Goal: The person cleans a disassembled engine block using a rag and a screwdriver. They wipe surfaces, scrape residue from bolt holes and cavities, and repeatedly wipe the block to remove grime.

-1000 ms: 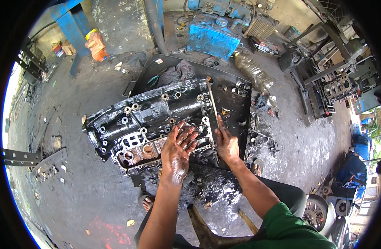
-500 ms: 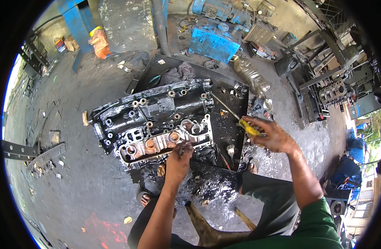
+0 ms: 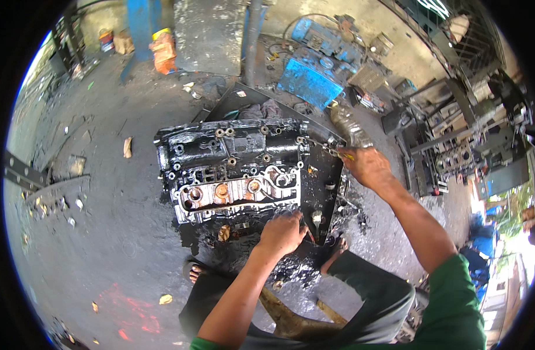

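An oily black engine cover (image 3: pixel 244 140), with round bolt holes and a pale metal lower section, lies across a black metal tray (image 3: pixel 232 96). My right hand (image 3: pixel 369 168) is closed round the yellow handle of a screwdriver (image 3: pixel 347 156). Its shaft points left to the upper right end of the cover; I cannot tell whether the tip touches. My left hand (image 3: pixel 283 233) is just off the cover's lower right corner, over dark, oily stuff. Its fingers are bunched together, and what they may hold is hidden.
A small pale-tipped brush-like tool (image 3: pixel 317 218) lies right of my left hand. Crumpled dark cloth (image 3: pixel 261 109) sits behind the cover. A large plastic bottle (image 3: pixel 352 125) and a blue machine (image 3: pixel 311 79) stand beyond. A wooden stool (image 3: pixel 279 312) is between my legs.
My left hand has moved from the cover's lower edge to the right, off its corner. My right hand has gone forward with the screwdriver. The view has turned, so the cover looks straighter.
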Demonstrator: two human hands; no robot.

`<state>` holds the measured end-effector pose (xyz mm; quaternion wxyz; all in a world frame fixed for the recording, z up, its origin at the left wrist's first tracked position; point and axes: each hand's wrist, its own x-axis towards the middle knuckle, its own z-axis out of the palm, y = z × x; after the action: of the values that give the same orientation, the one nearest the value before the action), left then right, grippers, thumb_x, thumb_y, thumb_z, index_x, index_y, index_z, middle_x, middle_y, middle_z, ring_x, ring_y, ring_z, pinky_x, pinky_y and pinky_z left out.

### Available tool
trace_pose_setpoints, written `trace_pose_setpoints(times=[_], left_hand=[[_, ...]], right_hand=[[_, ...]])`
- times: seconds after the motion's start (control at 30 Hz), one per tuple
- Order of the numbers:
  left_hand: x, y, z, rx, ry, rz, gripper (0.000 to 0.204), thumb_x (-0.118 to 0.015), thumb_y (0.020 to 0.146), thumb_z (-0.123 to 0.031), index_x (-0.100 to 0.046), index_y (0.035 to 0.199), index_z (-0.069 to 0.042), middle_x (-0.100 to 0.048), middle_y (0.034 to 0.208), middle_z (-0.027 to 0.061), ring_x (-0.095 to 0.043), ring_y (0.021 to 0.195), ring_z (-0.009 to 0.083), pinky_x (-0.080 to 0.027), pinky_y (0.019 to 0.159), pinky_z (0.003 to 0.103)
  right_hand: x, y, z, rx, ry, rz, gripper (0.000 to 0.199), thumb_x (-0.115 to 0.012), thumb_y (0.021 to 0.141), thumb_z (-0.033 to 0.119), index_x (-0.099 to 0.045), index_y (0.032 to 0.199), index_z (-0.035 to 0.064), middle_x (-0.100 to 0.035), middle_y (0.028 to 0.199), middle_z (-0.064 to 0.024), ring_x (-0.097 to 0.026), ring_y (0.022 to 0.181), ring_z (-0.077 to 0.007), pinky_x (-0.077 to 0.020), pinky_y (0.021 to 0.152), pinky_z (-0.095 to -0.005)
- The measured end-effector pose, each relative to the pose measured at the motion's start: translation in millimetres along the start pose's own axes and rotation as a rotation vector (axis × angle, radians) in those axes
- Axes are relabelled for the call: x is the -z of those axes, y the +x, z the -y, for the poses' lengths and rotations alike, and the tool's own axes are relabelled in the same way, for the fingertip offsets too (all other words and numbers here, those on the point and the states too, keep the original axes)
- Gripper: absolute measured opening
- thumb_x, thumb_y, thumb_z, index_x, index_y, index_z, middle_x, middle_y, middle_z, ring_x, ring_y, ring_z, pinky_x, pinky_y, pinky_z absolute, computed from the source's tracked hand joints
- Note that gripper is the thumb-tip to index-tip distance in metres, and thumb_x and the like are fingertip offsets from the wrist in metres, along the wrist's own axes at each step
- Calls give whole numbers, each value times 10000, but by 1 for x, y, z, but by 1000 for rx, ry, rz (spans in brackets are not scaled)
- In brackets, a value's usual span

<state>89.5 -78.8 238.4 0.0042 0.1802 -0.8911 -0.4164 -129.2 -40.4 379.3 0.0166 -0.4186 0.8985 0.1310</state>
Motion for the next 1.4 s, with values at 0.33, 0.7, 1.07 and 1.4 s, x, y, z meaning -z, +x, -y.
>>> trace_pose_setpoints(times=[0.33, 0.7, 1.07, 1.4], left_hand=[[-6, 10, -23, -58, 105, 87, 447, -619, 890, -317, -560, 1209, -10, -639, 1110, 216, -634, 1021, 366, -515, 877, 448], [-10, 10, -22, -96, 58, 167, 428, -584, 910, -314, -547, 1208, -9, -650, 1102, 200, -649, 994, 366, -531, 851, 459], [-31, -5, 11, -26, 131, 170, 371, -595, 874, -273, -588, 1209, -114, -663, 1126, 183, -650, 1019, 348, -517, 858, 456], [-36, 13, 7, -220, 75, 18, 444, -551, 920, -339, -527, 1283, -85, -632, 1197, 167, -634, 1059, 338, -512, 899, 455]], right_hand=[[-40, -29, 46, -12, -42, -20, 339, -509, 932, 289, -712, 885, 21, -708, 903, -192, -707, 857, -316, -574, 770, -425], [-5, -20, 103, 160, -21, 60, 221, -527, 861, 123, -729, 916, 50, -706, 965, -180, -702, 901, -300, -565, 798, -400], [-64, -26, 160, 82, -91, 9, 177, -577, 837, 51, -710, 900, -46, -690, 860, -186, -682, 872, -269, -574, 643, -376], [-62, 56, 218, -61, -199, 428, 194, -647, 799, 177, -737, 957, 110, -687, 815, -106, -670, 692, -220, -489, 526, -396]])
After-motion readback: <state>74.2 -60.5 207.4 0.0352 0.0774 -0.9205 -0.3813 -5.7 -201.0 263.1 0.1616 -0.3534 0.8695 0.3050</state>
